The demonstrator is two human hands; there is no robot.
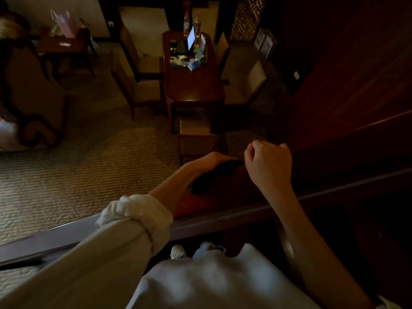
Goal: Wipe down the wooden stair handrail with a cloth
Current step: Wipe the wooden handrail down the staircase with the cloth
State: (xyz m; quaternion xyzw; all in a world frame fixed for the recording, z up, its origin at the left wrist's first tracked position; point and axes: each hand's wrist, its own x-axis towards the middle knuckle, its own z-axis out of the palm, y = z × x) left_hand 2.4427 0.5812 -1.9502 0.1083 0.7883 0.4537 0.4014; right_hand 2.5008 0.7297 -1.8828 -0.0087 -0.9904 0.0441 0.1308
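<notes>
Wooden handrail [223, 197] crosses the lower view with a dark cloth [214, 177] on its top. The left hand [201, 165] curls over the cloth, gripping it against the handrail. Just above the handrail, the right hand [269, 161] is balled, holding nothing.

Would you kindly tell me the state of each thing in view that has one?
left hand: arched over the dark cloth, holding it on the handrail
dark cloth: bunched, lying on the handrail
right hand: fingers curled, holding nothing
handrail: partly covered by the cloth
left sleeve: rolled up
bottles: upright on the table
</notes>
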